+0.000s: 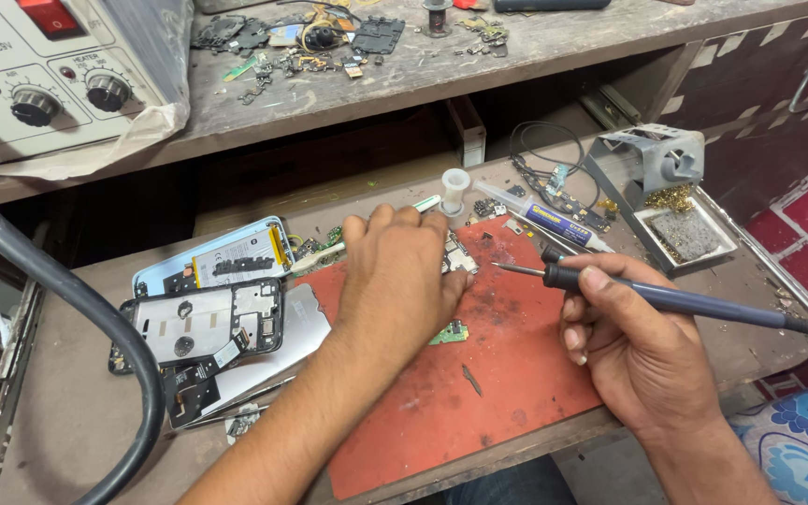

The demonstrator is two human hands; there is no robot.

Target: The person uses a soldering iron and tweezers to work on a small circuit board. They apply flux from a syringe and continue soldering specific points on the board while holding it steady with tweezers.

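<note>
Two levels to the desk [67, 411] — a raised back shelf and a lower front surface. At the shelf's left corner stands a pale rework station [39, 75] with two black knobs; its thick black hose [77, 309] curves down past the desk's left edge. A red work mat [479, 393] covers the middle of the front edge. Left of the mat lies a stack of opened phone parts: a light-blue phone shell [226, 252] behind, a black inner frame [203, 323] on top of it. At the desk's right edge sits a grey iron stand [656, 164] with a tray of brass wool [685, 234] just in front of it.

Left hand [399, 271] is curled, palm down, over a small circuit board [460, 254] at the mat's back edge, pinning it; the fingertips are hidden. Right hand [638, 346] is closed around a blue-handled soldering iron [675, 301] in a pen grip, with the tip pointing left towards the board — near it, contact not discernible. A flux syringe [544, 220] lies along the mat's back right corner, and a white solder spool [455, 187] stands just behind the left hand.
</note>
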